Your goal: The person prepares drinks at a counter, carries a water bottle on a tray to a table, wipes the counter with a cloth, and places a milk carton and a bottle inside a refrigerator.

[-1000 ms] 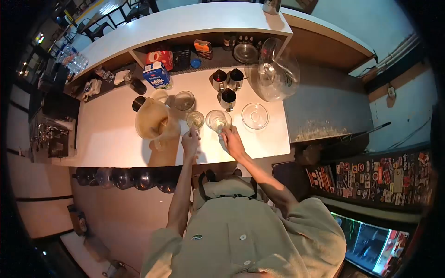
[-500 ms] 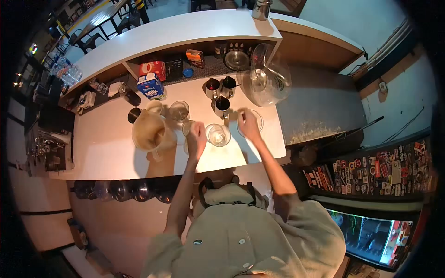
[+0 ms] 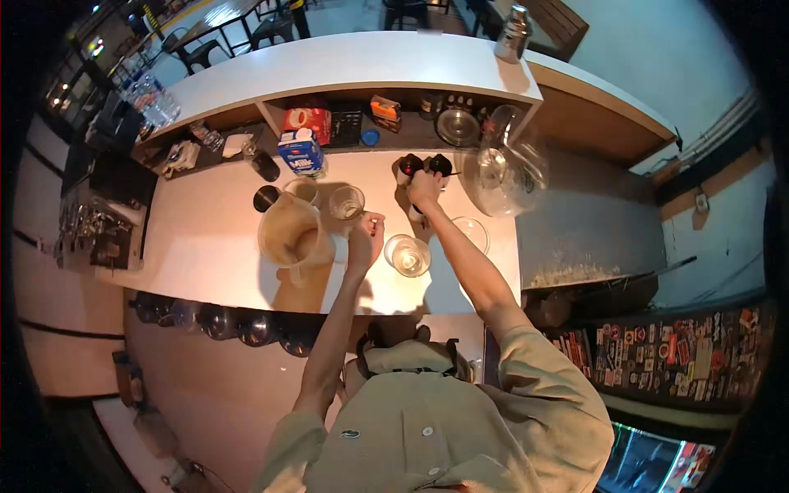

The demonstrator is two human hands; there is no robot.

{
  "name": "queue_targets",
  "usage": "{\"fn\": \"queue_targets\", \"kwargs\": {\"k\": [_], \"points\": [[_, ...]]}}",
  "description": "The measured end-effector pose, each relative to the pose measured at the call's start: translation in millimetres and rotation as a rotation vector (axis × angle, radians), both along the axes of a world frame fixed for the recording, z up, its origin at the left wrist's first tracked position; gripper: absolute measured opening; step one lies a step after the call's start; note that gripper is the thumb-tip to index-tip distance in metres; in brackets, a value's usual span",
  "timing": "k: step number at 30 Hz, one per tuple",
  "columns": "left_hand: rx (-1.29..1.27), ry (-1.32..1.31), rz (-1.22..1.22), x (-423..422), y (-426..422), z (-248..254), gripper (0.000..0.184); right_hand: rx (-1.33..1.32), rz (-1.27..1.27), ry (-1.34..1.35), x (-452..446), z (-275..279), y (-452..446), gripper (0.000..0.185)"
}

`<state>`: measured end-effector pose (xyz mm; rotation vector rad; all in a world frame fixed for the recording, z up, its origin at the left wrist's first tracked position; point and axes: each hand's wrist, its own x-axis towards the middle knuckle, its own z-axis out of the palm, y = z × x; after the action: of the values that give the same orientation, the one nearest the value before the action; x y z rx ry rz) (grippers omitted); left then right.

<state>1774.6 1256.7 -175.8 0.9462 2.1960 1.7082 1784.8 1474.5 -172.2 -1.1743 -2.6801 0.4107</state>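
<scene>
My right hand [image 3: 425, 191] reaches over the front one of three small metal pitchers and mostly hides it; its fingers look closed on it. Just behind stand the other two, a left metal pitcher [image 3: 410, 168] and a right metal pitcher [image 3: 440, 166], both dark inside. My left hand [image 3: 366, 240] is closed, fingers curled, beside an empty-looking glass [image 3: 347, 202]; what it pinches, if anything, I cannot make out. Between my forearms sits a clear glass [image 3: 408, 255]. Right of it, partly behind my right forearm, is a round clear dish or glass [image 3: 472, 233].
A large cloudy plastic pitcher [image 3: 292, 234] stands left of my left hand, with a milk carton [image 3: 302, 154] behind it. At the right lies a big clear jug [image 3: 505, 172]. A raised shelf [image 3: 345, 70] runs along the back, with a metal shaker [image 3: 514, 34] on top.
My right hand has moved left and away from me, from the round clear dish to the front metal pitcher. My left hand stays near the glasses. The whole view has shifted slightly.
</scene>
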Motion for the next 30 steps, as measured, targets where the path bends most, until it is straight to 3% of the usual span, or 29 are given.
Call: {"fn": "queue_targets", "kwargs": {"k": [1, 2, 3, 5, 7, 12, 14, 16, 18, 21, 24, 27, 28, 30], "points": [[0.03, -0.037, -0.003, 0.3, -7.5, 0.3, 0.012, -0.044, -0.05, -0.001, -2.8, 1.1, -1.4, 0.021], [0.06, -0.073, -0.007, 2.2, -15.4, -0.1, 0.012, -0.098, -0.062, 0.006, -5.7, 2.6, -1.3, 0.025], [0.065, 0.079, -0.027, 9.4, -27.5, 27.3, 0.012, -0.152, -0.076, 0.015, -10.5, -2.4, 5.8, 0.03], [0.081, 0.021, -0.035, 17.0, -37.5, 38.9, 0.011, -0.215, -0.109, 0.011, -13.4, -1.2, 14.2, 0.038], [0.002, -0.092, -0.017, 20.0, -46.0, 33.5, 0.012, -0.287, -0.172, 0.065, -20.1, 2.8, 19.9, 0.04], [0.035, -0.023, 0.025, 29.0, -57.7, 23.4, 0.013, -0.334, -0.206, 0.218, -25.7, 15.0, 21.1, 0.048], [-0.013, -0.015, 0.047, 30.0, -67.6, 6.0, 0.013, -0.385, -0.164, 0.266, -20.2, 24.6, 21.0, 0.04], [-0.057, -0.079, 0.079, 39.5, -84.5, 24.6, 0.014, -0.497, -0.098, 0.321, -15.7, 28.1, 26.8, 0.036], [-0.098, -0.105, 0.117, 45.6, -102.4, 30.7, 0.016, -0.409, 0.037, 0.536, -8.8, 28.8, 26.1, 0.031], [-0.122, -0.206, 0.151, 59.0, -136.9, 22.2, 0.019, -0.608, 0.158, 0.657, 18.7, 74.8, 15.4, 0.032], [-0.201, -0.284, 0.136, 60.8, -177.1, 4.1, 0.022, -0.569, 0.253, 0.835, 52.1, 125.8, -7.7, 0.033], [-0.389, -0.368, 0.127, 39.4, -228.6, -27.6, 0.025, -0.549, 0.327, 0.822, 80.9, 142.1, -11.5, 0.032], [-0.387, -0.185, 0.198, 33.8, -239.8, -22.3, 0.032, -0.596, 0.332, 0.819, 91.6, 148.5, -17.7, 0.031], [-0.464, -0.096, 0.268, -6.8, -275.4, -71.0, 0.025, -0.667, 0.34, 0.81, 103.9, 160.6, -28.8, 0.03]]}}
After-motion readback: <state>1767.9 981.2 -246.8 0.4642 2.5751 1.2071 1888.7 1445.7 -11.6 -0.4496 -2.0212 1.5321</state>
